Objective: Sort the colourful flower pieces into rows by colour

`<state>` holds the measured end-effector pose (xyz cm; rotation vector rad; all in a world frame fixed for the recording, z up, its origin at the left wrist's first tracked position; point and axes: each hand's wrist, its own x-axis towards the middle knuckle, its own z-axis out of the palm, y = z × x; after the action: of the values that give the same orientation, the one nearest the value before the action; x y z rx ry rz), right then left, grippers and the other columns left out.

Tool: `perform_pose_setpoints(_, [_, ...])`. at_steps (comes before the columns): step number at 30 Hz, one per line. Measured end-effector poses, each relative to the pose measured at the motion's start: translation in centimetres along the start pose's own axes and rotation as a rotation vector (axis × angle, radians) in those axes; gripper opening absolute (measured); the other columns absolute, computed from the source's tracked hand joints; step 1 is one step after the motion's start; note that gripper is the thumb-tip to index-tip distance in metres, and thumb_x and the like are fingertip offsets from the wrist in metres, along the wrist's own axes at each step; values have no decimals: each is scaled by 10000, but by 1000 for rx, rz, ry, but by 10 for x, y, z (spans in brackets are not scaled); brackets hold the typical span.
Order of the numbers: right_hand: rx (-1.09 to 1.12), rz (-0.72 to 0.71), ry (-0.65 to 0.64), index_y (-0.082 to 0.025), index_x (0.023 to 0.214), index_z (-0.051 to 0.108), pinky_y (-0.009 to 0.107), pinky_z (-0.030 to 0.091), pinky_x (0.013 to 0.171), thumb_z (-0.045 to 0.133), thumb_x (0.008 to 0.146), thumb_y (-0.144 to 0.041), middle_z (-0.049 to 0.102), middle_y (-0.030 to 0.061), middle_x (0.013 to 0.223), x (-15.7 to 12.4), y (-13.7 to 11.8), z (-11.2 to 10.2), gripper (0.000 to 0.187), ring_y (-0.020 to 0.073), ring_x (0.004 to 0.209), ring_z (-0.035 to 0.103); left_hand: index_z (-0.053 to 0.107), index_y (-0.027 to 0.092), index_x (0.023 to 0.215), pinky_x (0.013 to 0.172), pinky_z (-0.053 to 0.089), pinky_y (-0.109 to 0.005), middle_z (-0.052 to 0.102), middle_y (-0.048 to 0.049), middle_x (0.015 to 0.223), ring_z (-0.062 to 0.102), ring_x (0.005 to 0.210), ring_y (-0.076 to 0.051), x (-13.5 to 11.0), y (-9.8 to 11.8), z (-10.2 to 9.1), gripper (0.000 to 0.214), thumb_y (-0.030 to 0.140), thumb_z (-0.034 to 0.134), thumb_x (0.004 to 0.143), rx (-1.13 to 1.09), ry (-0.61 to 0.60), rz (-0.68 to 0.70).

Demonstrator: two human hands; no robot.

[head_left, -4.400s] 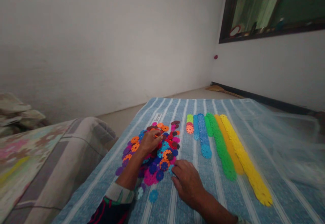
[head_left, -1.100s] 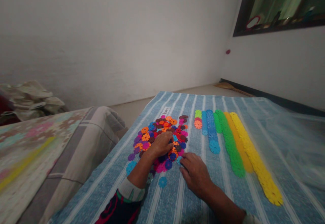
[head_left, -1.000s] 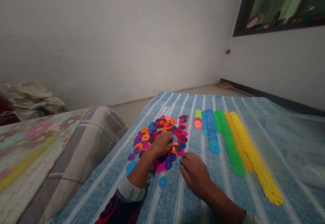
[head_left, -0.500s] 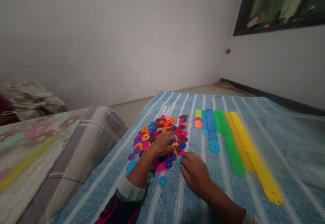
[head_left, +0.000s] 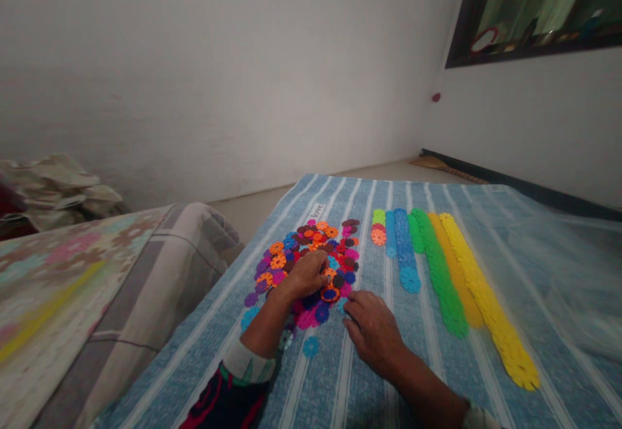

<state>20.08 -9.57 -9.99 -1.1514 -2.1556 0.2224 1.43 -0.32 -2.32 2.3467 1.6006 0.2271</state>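
Observation:
A mixed pile of plastic snowflake discs (head_left: 278, 260) in orange, purple, pink, red, brown and blue lies on the striped cloth. Over the pile's middle is my left hand (head_left: 307, 275), its fingers curled down; what they hold, if anything, is hidden. Just right of its fingertips a light blue disc (head_left: 333, 262) shows. At the pile's near right edge, my right hand (head_left: 373, 328) has its fingers closed at a light blue snowflake disc (head_left: 341, 304). Another light blue disc (head_left: 311, 347) lies apart, nearer to me.
Overlapping rows of discs run on the right: blue (head_left: 402, 244), green (head_left: 440, 280), orange-yellow (head_left: 461, 280) and yellow (head_left: 490, 309). A short lime (head_left: 379, 216) and red-orange group stands beside them. Clear plastic (head_left: 549, 273) lies far right. A "love" label (head_left: 317, 210) is behind the pile.
My left hand has drawn its fingers in slightly, baring more of a light blue disc. An orange-rimmed blue disc now shows near its fingers. My right hand has barely moved.

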Motion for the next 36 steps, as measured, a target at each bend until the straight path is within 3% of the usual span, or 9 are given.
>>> perform_pose_setpoints(7, [-11,4,18,-206,923,612,386,452,872,597,794,-84,641,82,1072,1,-2,-2,178,237,1001,568,404,203,643,644,384,-258,489,22,701,490,721,-151,1,-4,-5,183,146,577,654,-7,-7,-26])
perform_pose_setpoints(17, [4,8,4,-203,926,622,379,453,867,620,793,-92,643,77,1076,2,-2,-3,174,237,1002,568,398,187,609,626,334,-250,536,11,715,479,675,-128,-2,-8,-19,180,150,551,697,-69,40,-58])
perform_pose_setpoints(25, [1,-14,35,-192,995,631,386,477,859,608,807,-93,635,90,1063,0,1,-1,213,238,978,568,452,179,626,555,256,-241,437,53,583,409,580,-108,-11,3,-27,137,206,565,699,-151,-71,-72])
perform_pose_setpoints(30, [-96,-71,82,-192,1178,606,465,436,977,631,819,-129,532,165,1297,4,-5,-1,366,303,1213,479,485,176,636,546,262,-239,445,53,574,417,575,-111,-20,-3,-21,115,223,562,706,-196,-127,-62])
perform_pose_setpoints(36, [-156,-73,-6,-239,1253,591,599,359,1020,728,805,-377,418,193,1454,12,-15,1,488,391,1361,342,492,175,645,553,282,-237,469,50,580,426,568,-110,-25,-8,-22,117,239,559,716,-206,-123,-61])
